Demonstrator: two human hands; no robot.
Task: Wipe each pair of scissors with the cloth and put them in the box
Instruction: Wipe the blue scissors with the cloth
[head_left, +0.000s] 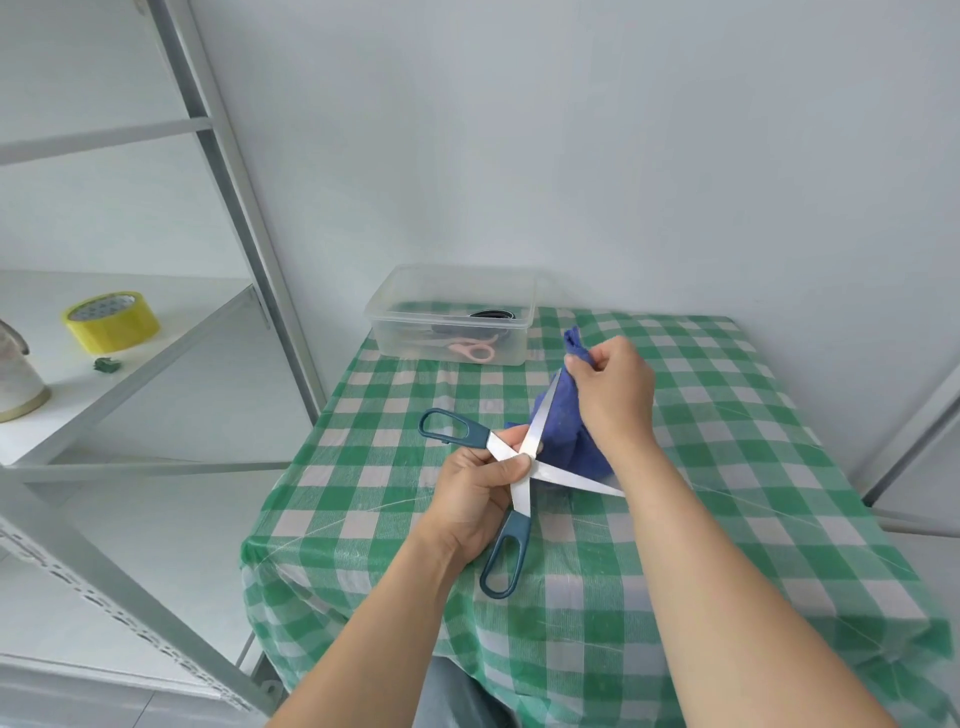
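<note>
Head view, near to far. The left hand (478, 493) pinches the scissors (521, 491) at the pivot, thumb over the crossing, above the green-and-white checked tablecloth (727, 493). The scissors have dark teal loop handles and plain silver blades, spread wide into an X. The right hand (613, 395) curls round the blue cloth (563, 421), pressing it against the far blade's tip. At the table's far left corner stands the clear plastic box (395, 332), holding pink scissors (475, 351) and a dark-handled pair (491, 315). On the left shelf (156, 353) lies a yellow tape roll (110, 321); its print is too small to read.
</note>
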